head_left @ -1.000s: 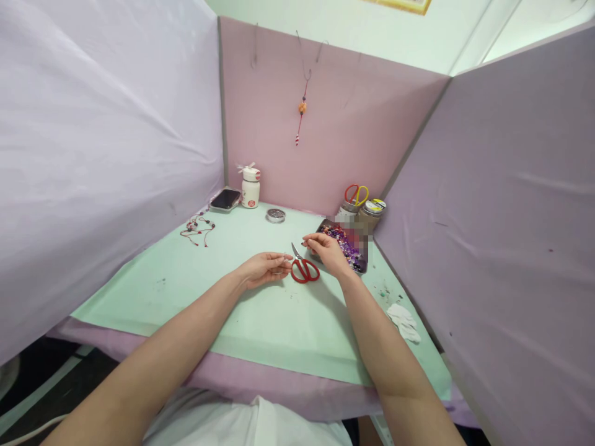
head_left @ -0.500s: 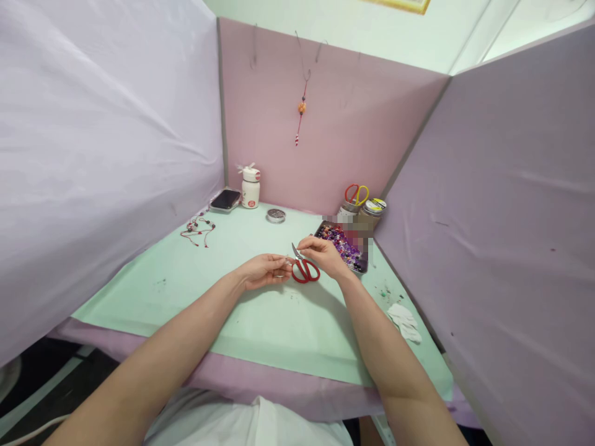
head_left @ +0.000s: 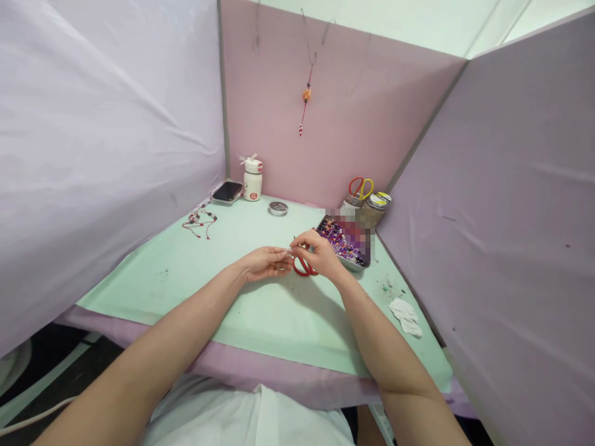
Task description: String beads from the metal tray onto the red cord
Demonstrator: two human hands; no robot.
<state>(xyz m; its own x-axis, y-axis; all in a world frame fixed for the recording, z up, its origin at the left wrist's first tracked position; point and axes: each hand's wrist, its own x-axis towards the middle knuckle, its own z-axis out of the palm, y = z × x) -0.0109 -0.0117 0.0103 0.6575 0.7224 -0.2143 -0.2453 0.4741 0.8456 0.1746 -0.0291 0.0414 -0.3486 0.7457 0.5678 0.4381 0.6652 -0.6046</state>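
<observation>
My left hand (head_left: 266,262) rests on the green table mat (head_left: 195,279), fingers pinched together on something too small to name. My right hand (head_left: 317,253) meets it from the right, fingertips also pinched and touching the left fingertips. Red-handled scissors (head_left: 303,266) lie on the mat just under and behind the right hand, partly hidden by it. A metal tray of purple and red beads (head_left: 344,243) sits right beside the right hand.
A white bottle (head_left: 253,179), a phone (head_left: 227,191) and a small round tin (head_left: 277,208) stand at the back. Red beaded cords (head_left: 199,220) lie at left. Jars holding scissors (head_left: 361,193) fill the back right corner. A white crumpled tissue (head_left: 405,316) lies at right. Fabric partitions enclose three sides.
My right hand has moved left from the bead tray to meet my left hand's fingertips, covering part of the scissors. The camera has tilted down slightly.
</observation>
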